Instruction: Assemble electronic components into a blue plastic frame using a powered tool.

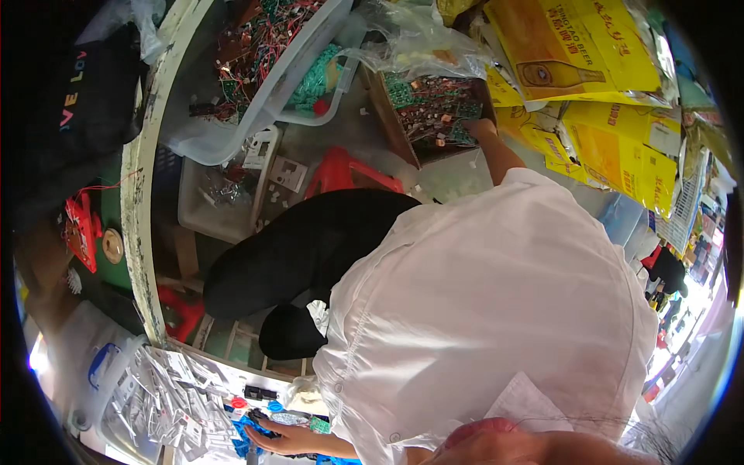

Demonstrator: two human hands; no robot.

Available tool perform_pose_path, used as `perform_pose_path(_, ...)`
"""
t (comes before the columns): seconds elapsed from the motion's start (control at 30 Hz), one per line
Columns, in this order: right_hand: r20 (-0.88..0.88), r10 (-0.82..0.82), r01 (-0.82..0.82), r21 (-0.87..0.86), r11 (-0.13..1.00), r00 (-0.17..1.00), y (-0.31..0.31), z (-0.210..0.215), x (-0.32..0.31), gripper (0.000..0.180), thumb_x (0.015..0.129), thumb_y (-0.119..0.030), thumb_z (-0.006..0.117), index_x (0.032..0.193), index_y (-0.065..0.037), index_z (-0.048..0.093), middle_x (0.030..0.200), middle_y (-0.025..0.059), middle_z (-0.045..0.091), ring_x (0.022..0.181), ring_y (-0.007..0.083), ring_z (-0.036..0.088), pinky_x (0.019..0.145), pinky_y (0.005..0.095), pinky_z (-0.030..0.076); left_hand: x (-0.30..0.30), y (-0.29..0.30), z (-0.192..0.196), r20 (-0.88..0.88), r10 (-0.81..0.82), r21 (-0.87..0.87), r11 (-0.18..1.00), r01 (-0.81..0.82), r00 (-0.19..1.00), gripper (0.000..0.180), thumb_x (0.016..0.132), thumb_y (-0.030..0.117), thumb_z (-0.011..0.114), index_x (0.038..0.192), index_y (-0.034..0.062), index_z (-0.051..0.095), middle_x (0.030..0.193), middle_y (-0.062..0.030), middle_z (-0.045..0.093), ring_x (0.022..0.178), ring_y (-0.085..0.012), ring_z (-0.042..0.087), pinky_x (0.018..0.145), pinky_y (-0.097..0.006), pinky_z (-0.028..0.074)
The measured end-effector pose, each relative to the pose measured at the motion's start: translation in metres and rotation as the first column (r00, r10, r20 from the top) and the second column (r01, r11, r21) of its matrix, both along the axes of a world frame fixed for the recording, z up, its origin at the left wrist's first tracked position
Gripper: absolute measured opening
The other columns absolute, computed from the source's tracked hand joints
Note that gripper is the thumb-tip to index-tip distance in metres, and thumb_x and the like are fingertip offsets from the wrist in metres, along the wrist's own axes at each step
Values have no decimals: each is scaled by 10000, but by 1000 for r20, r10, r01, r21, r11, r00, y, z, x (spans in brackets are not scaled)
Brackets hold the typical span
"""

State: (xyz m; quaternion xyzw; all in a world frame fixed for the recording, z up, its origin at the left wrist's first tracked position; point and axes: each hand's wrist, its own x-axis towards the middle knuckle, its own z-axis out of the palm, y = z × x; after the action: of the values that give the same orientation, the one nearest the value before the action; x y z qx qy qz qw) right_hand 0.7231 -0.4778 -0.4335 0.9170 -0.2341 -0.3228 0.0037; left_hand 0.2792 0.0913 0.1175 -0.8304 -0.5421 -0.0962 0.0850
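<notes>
My right hand [480, 130] reaches into a cardboard box [404, 138] at the upper middle. Small green circuit boards with wires and copper-coloured parts [434, 105] fill this box. The fingertips meet the heap, and what they touch is hidden. Down at the lower edge, my left hand [288, 439] is over the worktop with its fingers stretched out and apart. A small dark object [257, 417] lies at those fingertips; its kind is unclear. Near this hand are blue material [242, 438], a small green circuit board [319, 425] and a blue round piece [275, 406].
A clear plastic tub [205, 147] of wired circuit boards stands at the upper left, beside a translucent bin [190, 203]. A red plastic stool [341, 167] is below the cardboard box. Yellow cartons [581, 46] stack up at the right. White plastic parts [167, 395] crowd the lower left.
</notes>
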Motion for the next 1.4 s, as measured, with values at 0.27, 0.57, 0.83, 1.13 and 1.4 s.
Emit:
perform_pose_path(0.27, -603, -392, 686, 392, 613, 695, 12, 149, 57, 399, 823, -406, 786, 1100, -135, 692, 1065, 73, 727, 925, 177, 695, 820, 418, 560, 20, -4, -14, 56, -120, -133, 983, 127, 991, 326, 1012, 205, 589, 1201, -52, 658, 1221, -185, 662, 1122, -322, 632, 970, -420, 491)
perform_pose_path(0.57, -774, -190, 759, 485, 435, 604, -5, 239, 101, 340, 880, -191, 734, 1189, -88, 636, 1069, 62, 728, 925, 199, 722, 791, 342, 600, 97, -6, -48, 247, -334, -343, 848, 405, 909, 255, 967, 99, 607, 1149, -70, 661, 1132, -202, 689, 1041, -357, 655, 921, -435, 503)
perform_pose_path(0.83, -802, 14, 645, 489, 587, 597, 9, 192, 65, 232, 872, -250, 740, 1067, -141, 675, 931, -3, 708, 806, 172, 680, 732, 409, 583, 201, -35, -64, 481, -624, -372, 491, 788, 616, 256, 891, 1, 642, 1144, -33, 662, 1128, -191, 687, 1015, -361, 670, 862, -427, 530)
perform_pose_path(1.13, -636, -65, 624, 724, 294, 769, 60, 236, 36, 247, 841, -200, 770, 1065, -174, 668, 951, 1, 688, 774, 159, 644, 722, 352, 568, 214, -46, -70, 554, -624, -376, 402, 834, 551, 256, 883, 13, 660, 1137, -22, 663, 1098, -191, 686, 981, -368, 673, 851, -418, 536)
perform_pose_path(1.4, -505, -559, 751, 496, 436, 658, 23, 94, 27, 176, 871, -234, 755, 983, -141, 656, 842, 3, 684, 673, 166, 655, 576, 302, 569, 210, -58, -76, 580, -607, -378, 391, 839, 544, 231, 881, 27, 674, 1108, -17, 673, 1085, -187, 692, 974, -366, 679, 841, -411, 541)
